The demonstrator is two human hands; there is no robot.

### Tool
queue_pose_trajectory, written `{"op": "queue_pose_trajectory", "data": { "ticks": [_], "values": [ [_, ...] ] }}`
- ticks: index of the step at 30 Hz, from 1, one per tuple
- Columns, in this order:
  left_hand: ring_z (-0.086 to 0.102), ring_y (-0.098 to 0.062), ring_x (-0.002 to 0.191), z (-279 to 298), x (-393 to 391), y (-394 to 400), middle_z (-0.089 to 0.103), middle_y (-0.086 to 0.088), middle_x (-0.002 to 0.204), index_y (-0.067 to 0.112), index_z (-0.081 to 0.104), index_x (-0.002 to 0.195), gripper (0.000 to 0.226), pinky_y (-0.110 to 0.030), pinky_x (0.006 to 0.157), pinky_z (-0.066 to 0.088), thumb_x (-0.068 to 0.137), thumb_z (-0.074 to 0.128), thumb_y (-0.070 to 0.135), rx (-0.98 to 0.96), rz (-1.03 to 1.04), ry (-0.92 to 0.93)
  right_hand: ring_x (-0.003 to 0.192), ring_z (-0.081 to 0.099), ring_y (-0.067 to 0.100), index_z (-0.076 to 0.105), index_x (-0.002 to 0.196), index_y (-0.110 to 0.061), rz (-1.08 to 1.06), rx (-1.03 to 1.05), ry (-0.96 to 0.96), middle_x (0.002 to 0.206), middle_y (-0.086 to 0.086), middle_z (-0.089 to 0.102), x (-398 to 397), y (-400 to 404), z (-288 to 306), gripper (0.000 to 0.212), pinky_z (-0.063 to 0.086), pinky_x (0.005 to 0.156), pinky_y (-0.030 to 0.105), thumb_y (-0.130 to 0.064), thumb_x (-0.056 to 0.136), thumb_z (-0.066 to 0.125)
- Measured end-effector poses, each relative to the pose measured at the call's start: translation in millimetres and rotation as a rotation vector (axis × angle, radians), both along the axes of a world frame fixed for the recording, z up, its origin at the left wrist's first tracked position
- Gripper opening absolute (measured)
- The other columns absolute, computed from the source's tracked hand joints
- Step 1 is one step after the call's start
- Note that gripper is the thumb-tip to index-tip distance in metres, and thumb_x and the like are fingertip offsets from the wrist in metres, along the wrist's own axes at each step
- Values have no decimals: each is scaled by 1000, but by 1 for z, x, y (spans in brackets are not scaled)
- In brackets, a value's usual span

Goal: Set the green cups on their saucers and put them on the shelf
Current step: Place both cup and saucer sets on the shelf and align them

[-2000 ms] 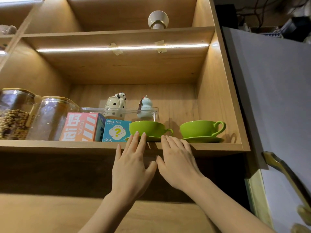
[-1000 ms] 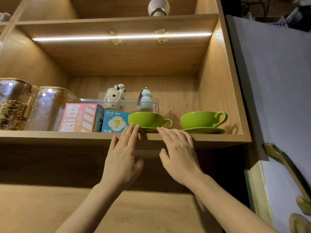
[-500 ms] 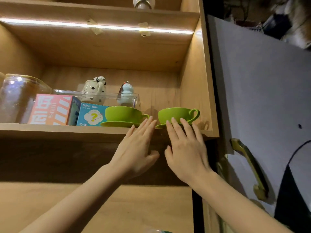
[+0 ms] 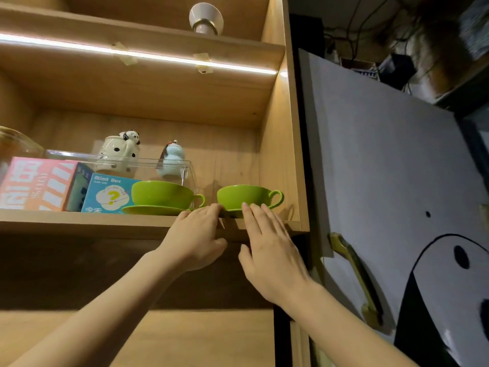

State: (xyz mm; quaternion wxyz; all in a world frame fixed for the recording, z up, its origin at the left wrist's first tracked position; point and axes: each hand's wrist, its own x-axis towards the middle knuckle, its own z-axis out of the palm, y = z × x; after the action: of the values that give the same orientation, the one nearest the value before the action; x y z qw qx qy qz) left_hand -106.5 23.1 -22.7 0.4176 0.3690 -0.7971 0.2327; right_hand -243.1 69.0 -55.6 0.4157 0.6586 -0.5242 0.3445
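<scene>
1. My left hand point(image 4: 197, 238) was raised to the front edge of the shelf point(image 4: 92, 221), fingers loosely extended and holding nothing; its fingertips point(image 4: 215, 207) reached the saucer rim beside the right cup point(image 4: 244, 198), though I could not tell whether they actually touched it.
2. My right hand point(image 4: 270, 250) was flat and released too, fingers point(image 4: 254, 211) stretched up against the front of the right cup, covering most of its saucer; contact looked likely but was not certain.
3. The right cup sat upright at the right end of the shelf, near the cabinet side wall point(image 4: 280, 154), its handle pointing toward that wall.
4. The left cup point(image 4: 162, 194) stood upright on its saucer point(image 4: 156, 210), just left of the right cup, handle pointing toward it; the two sets were close but apart.
5. Left of the left cup, a blue box point(image 4: 108, 196) with a question mark stood just beside it, then a pink box point(image 4: 37, 185), both near the shelf's front edge.
6. Behind the boxes and the left cup was a clear tray point(image 4: 148, 165) holding a spotted mug point(image 4: 119, 152) and a small pale blue figurine point(image 4: 172, 160).
7. A light strip point(image 4: 132, 53) ran under the board above the shelf.
8. Right of the side wall hung a grey door point(image 4: 397, 168) with a brass handle point(image 4: 354, 276).
</scene>
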Motion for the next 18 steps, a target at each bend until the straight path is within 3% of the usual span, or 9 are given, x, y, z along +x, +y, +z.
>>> {"op": "queue_pose_trajectory", "data": {
  "ticks": [3, 7, 12, 16, 18],
  "values": [
    [43, -20, 126, -3, -2, 1, 50, -2, 135, 18, 32, 134, 60, -35, 109, 26, 78, 49, 30, -15, -41, 19, 146, -1, 17, -6, 147, -21, 72, 30, -76, 159, 0, 1, -4, 4, 1, 66, -3, 110, 24, -27, 95, 35],
    [38, -15, 132, -6, -2, 4, 42, 2, 144, 22, 25, 140, 75, -36, 116, 15, 67, 36, 38, -16, -103, 42, 146, 2, 17, -1, 147, -22, 122, 34, -128, 158, -2, 4, -7, 4, 0, 66, 11, 116, 29, -26, 95, 38],
    [35, -12, 133, -11, -4, 8, 38, 6, 147, 27, 21, 142, 75, -39, 118, 11, 68, 34, 37, -36, -149, 70, 146, 3, 16, 2, 148, -23, 151, 44, -188, 158, -3, 6, -15, -1, -1, 64, 15, 117, 30, -30, 94, 37],
    [22, -9, 141, -12, -6, 6, 27, 6, 153, 28, 13, 144, 78, -41, 119, 7, 69, 31, 39, -36, -155, 44, 145, -1, 14, 3, 148, -23, 152, 51, -210, 159, -4, 5, -23, -1, 0, 63, 1, 111, 24, -30, 95, 36],
    [9, -2, 143, -14, -5, 5, 18, 8, 156, 31, 9, 145, 79, -40, 119, 1, 69, 31, 40, -36, -165, 14, 139, -6, 4, 1, 148, -23, 142, 49, -191, 159, -5, 4, -26, 1, -1, 63, -4, 108, 22, -30, 95, 36]
  ]
}}
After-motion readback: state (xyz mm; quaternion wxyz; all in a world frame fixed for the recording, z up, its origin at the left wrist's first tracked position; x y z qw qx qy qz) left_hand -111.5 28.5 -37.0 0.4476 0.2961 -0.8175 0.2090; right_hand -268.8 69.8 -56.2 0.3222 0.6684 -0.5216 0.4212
